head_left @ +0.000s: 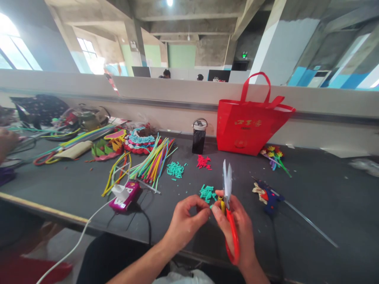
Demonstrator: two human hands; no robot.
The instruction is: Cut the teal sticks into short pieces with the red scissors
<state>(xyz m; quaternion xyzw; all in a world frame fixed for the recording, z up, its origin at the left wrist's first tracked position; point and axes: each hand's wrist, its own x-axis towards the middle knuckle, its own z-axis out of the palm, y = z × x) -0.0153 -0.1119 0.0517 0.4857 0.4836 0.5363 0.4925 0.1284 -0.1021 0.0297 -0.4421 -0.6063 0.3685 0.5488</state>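
nearest, the right hand (239,225) curls its fingers around the red-handled scissors (233,236), a small yellow piece (222,204) at their tips; the left hand (188,223) bends thumb and forefinger close, any pinch unclear. best keep the blades angled away, toward the teal pile (207,193) just beyond.

Room between scissors (227,188) and glue gun (271,201); 2 teal piles (175,170) leftward, red bag (245,128) blocks rear.

Black table (310,189) bears 2 teal piles (175,170), 1 red pile (203,162), 1 red bag (251,130)
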